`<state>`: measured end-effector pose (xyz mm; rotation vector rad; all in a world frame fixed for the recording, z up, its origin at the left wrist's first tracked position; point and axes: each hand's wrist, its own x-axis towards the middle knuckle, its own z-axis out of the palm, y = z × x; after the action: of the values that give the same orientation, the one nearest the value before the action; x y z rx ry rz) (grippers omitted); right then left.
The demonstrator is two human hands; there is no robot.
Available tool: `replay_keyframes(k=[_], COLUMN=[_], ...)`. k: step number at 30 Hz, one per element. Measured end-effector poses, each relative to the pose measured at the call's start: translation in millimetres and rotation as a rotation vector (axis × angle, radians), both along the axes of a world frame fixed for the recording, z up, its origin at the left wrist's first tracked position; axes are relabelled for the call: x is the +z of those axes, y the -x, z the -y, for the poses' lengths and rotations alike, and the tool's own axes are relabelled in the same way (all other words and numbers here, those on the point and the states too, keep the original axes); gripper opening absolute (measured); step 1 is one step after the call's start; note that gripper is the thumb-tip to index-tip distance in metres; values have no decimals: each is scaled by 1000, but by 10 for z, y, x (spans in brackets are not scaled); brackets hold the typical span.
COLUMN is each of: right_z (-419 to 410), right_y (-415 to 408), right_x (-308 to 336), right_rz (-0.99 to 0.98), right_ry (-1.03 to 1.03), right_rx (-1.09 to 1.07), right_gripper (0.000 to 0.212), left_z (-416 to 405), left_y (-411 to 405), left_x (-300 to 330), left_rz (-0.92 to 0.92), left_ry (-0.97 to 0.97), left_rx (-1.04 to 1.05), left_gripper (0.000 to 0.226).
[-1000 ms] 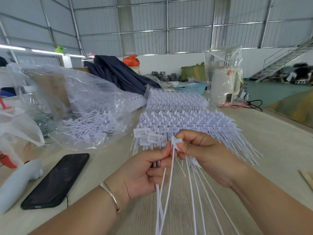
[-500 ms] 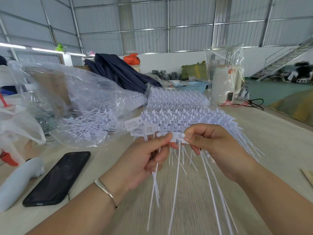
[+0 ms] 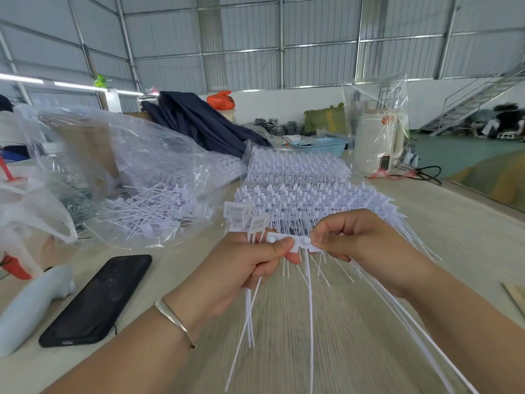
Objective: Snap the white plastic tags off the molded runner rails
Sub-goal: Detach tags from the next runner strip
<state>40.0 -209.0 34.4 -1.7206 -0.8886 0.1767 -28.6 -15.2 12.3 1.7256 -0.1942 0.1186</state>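
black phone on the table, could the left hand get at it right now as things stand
Probably not right away: the way to the black phone looks free, beside the left forearm, but the left hand grips a bunch of white tags and pinches the runner piece.

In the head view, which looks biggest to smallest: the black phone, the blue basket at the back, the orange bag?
1. Phone, though nearness to the camera enlarges it.
2. Basket.
3. Orange bag, close to the basket in apparent size, so that order is unsure.
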Motion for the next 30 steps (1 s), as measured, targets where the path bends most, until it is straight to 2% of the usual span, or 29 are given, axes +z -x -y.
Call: replay_keyframes(k=[11,15,20,23,26,30], right_z=[93,95,226,177,95,14], right_y=[-58,-43,-144,-172,-140,-92], right_x=[44,84,140,76,21,-52], right_rz=[30,0,-52,-11,56,179], right_ry=[182,191,-25,-103,-79,40], right_rx=[91,142,44,-66,-135,-147], right_gripper=[25,12,9,26,28,22], left_z=[-24,-73,-173,-128,-76,-38], left_y=[14,13,-16,-65,-88,-80], left_x=[32,43,17,-18,-54,-78], left_rz=[-92,-188,-246,-204,-194,-290], left_ry=[-119,-131,11,106,133,314], left_rx=[-107,-235,-221,-155,-94,-115], left_gripper=[21,22,22,36,41,37])
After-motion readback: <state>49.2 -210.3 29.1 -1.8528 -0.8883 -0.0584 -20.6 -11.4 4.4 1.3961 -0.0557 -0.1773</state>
